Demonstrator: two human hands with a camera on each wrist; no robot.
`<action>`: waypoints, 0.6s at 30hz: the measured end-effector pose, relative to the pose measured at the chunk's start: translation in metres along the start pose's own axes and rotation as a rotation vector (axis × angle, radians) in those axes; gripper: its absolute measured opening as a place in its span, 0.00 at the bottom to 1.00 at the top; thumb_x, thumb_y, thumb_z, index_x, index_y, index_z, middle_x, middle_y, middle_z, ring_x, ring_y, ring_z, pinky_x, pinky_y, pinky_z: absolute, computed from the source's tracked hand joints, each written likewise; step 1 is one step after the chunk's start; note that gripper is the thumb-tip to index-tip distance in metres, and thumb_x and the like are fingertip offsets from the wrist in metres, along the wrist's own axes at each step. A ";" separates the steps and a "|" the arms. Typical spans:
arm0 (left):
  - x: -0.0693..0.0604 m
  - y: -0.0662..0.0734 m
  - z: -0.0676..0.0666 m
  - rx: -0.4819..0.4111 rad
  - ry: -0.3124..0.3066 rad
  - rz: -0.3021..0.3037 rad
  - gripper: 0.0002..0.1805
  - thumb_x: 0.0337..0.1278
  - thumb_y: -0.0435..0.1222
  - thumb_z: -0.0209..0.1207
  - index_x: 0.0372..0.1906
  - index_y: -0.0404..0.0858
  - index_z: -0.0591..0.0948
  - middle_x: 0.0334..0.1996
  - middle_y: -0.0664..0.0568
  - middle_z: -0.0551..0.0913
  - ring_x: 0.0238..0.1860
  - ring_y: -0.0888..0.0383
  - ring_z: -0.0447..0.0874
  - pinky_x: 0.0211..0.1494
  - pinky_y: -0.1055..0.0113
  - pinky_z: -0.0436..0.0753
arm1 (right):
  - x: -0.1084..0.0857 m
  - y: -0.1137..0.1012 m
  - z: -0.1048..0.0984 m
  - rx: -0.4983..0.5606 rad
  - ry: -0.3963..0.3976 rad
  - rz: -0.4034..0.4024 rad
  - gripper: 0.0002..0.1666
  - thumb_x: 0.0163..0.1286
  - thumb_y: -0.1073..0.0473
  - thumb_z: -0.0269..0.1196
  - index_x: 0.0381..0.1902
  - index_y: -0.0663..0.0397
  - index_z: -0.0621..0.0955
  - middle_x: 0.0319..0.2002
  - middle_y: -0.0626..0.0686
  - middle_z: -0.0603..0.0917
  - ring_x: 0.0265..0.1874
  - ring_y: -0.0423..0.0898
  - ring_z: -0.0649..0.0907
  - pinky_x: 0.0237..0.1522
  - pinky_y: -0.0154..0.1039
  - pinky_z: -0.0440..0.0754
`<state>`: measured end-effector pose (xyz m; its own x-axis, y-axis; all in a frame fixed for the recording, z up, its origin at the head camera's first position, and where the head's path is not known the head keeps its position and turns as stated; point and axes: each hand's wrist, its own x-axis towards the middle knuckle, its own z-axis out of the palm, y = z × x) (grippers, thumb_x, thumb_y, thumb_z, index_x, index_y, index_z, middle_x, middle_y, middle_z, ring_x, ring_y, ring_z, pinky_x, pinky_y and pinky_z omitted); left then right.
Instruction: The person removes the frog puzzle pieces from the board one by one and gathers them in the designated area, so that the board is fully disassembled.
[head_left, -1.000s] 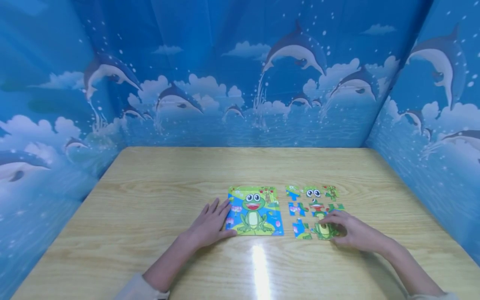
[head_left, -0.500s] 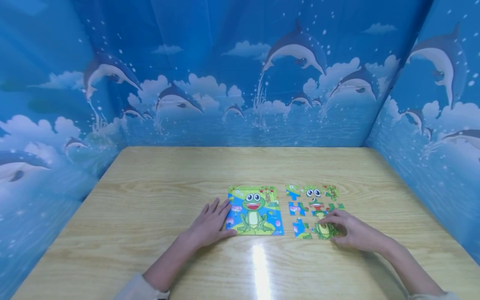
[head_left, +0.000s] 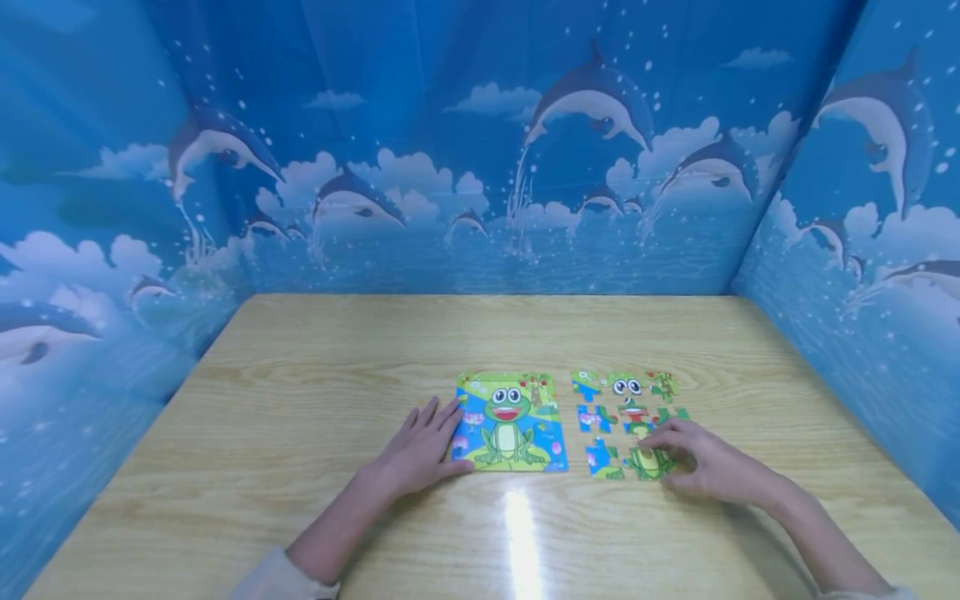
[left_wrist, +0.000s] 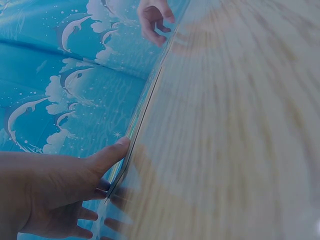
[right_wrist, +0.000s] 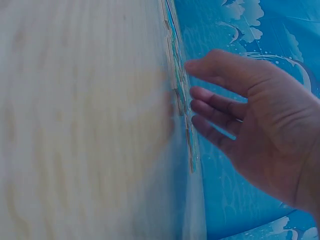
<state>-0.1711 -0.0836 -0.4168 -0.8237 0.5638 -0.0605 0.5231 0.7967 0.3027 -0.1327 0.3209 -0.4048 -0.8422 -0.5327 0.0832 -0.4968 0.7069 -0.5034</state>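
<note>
A square frog picture board lies flat near the middle of the table. My left hand rests at its left side with fingers spread, fingertips and thumb touching the edge. In the left wrist view that thumb lies along the thin edge. To the right, several loose frog jigsaw pieces lie in spaced rows. My right hand rests over the lower right pieces, fingers loosely bent, touching near the frog-body piece. The hand partly hides pieces there. In the right wrist view its thumb and fingers stand apart.
The wooden table is bordered at the back and sides by blue dolphin-print curtains. A bright streak of reflected light falls on the tabletop in front of the board.
Both hands stay in place. Near the right fingertips, the lower right pieces shift very slightly; the board does not move.
</note>
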 end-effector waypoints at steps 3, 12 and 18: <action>0.000 0.000 0.000 0.001 0.002 0.000 0.44 0.57 0.58 0.51 0.68 0.31 0.57 0.70 0.43 0.50 0.68 0.40 0.41 0.66 0.45 0.45 | 0.002 -0.007 -0.006 0.001 0.017 -0.007 0.27 0.50 0.65 0.68 0.51 0.55 0.78 0.46 0.49 0.73 0.41 0.48 0.75 0.39 0.43 0.79; 0.000 0.000 -0.001 -0.003 0.003 -0.004 0.43 0.57 0.57 0.52 0.68 0.31 0.58 0.69 0.42 0.51 0.68 0.40 0.42 0.67 0.45 0.46 | 0.034 -0.040 -0.008 0.022 0.032 -0.109 0.23 0.55 0.67 0.66 0.51 0.55 0.78 0.47 0.47 0.73 0.44 0.48 0.73 0.38 0.44 0.78; 0.000 0.000 0.000 0.002 -0.002 0.003 0.44 0.57 0.57 0.52 0.68 0.31 0.57 0.70 0.42 0.51 0.68 0.40 0.42 0.66 0.45 0.46 | 0.062 -0.061 0.006 0.027 0.004 -0.175 0.22 0.56 0.67 0.64 0.50 0.55 0.78 0.48 0.47 0.73 0.44 0.48 0.74 0.38 0.43 0.77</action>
<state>-0.1710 -0.0840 -0.4167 -0.8218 0.5665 -0.0612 0.5261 0.7956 0.3005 -0.1529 0.2417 -0.3742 -0.7439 -0.6449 0.1751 -0.6304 0.5903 -0.5041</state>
